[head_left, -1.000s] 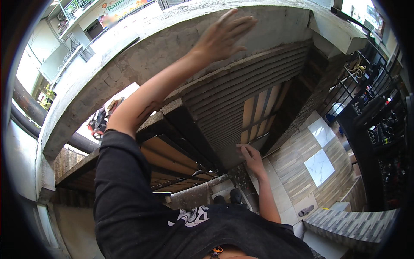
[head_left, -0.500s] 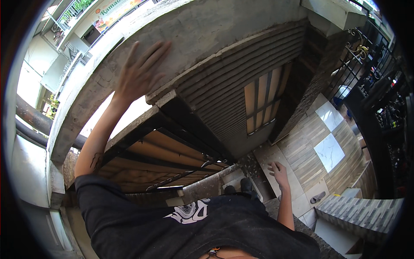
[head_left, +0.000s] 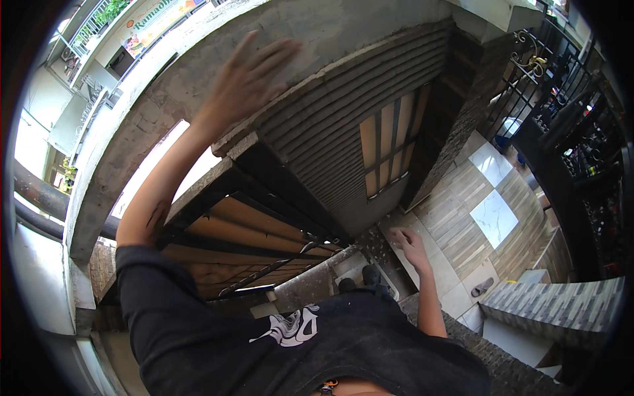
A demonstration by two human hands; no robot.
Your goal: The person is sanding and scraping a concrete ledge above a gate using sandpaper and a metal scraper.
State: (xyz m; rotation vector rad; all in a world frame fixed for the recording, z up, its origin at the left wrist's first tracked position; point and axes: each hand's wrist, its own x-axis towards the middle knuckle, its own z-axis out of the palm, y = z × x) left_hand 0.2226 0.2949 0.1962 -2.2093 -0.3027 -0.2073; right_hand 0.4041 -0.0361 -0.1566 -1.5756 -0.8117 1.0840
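Observation:
My left arm is raised, and my left hand point(head_left: 251, 82) lies in front of the grey concrete beam point(head_left: 330, 39) with its fingers spread; I cannot tell whether it touches the beam. Nothing is in that hand. Lower and to the right, my right hand point(head_left: 411, 249) hangs over the floor, its fingers loosely extended and a little blurred, holding nothing. Under the beam runs a ribbed grey wall panel point(head_left: 310, 125). To its left stands a dark metal frame with tan panels point(head_left: 247, 228).
My dark shoes point(head_left: 371, 274) stand on a narrow ledge. On the right are a tiled floor point(head_left: 442, 218), a lone slipper point(head_left: 482, 286), a black iron gate point(head_left: 508, 109) and a grey patterned wall top point(head_left: 555, 300). Thick pipes point(head_left: 41, 197) run at far left.
My left hand has moved right and up along the beam. My right hand has shifted slightly left and up. The view has also shifted a little.

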